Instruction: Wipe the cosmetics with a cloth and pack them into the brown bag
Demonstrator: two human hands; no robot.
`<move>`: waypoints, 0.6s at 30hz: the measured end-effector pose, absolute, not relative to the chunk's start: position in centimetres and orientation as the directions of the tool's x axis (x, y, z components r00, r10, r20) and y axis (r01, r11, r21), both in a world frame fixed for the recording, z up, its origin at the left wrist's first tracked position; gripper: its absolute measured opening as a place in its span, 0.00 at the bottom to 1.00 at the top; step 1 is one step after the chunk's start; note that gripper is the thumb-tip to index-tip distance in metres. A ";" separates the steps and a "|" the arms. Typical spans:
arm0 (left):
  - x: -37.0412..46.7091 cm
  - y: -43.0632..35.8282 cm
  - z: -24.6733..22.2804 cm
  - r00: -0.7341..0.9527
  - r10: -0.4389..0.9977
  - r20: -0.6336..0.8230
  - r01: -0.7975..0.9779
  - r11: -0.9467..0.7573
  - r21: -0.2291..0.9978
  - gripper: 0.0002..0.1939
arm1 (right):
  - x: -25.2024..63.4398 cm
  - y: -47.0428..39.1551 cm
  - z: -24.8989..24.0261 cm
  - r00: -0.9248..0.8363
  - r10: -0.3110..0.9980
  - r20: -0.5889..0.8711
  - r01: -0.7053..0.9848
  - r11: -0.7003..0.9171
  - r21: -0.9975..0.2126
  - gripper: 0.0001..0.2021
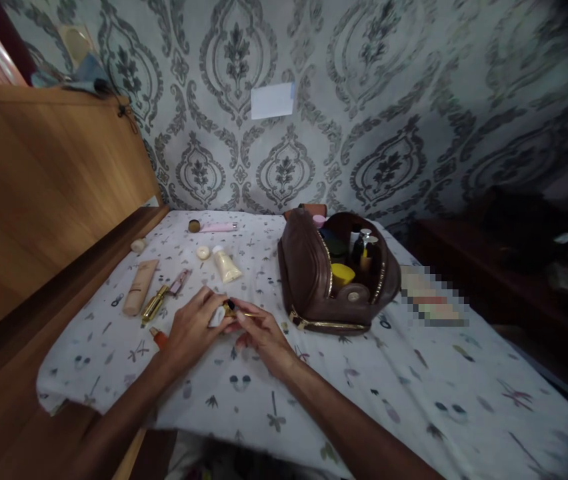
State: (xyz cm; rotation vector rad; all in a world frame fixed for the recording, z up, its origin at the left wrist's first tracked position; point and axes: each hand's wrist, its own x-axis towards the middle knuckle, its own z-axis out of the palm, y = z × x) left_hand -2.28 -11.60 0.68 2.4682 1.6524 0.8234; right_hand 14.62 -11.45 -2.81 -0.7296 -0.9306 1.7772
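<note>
My left hand (pixel 197 325) is closed around a small white piece (pixel 218 316), perhaps a wipe; its kind is not clear. Against it, my right hand (pixel 264 337) pinches a slim gold stick-like item (pixel 248 315) with a dark part near its left end. Both hands meet above the patterned cloth. Left of them lie a gold bottle (pixel 154 305), a small pink tube (pixel 180 282), a beige squeeze tube (pixel 141 288) and an orange item (pixel 158 337) partly behind my left hand. Beyond them is a cream tube (pixel 227 265) with a white cap.
An unzipped brown cosmetic bag (pixel 309 273) stands right of my hands, holding a yellow item (pixel 343 275) and several bottles. Near the wall lie a pink tube (pixel 219 227) and a round dark-topped jar (pixel 194 226). A wooden panel (pixel 59 180) rises at left.
</note>
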 end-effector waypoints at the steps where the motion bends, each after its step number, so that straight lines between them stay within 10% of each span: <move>1: -2.1 -11.9 0.5 0.300 0.864 0.404 0.844 -0.438 0.311 0.13 | 14.5 -11.5 -2.8 -0.356 0.932 -0.059 -0.472 -0.234 -0.850 0.24; 11: -7.5 -15.0 0.5 0.378 0.776 0.506 0.811 -0.540 0.223 0.11 | 15.0 -11.0 -2.6 -0.269 0.949 -0.161 -0.598 -0.296 -0.745 0.23; 18: -8.5 -15.2 -1.4 0.494 0.750 0.440 0.852 -0.519 -0.073 0.09 | 14.7 -10.8 -2.6 -0.376 0.900 -0.223 -0.643 -0.426 -0.636 0.24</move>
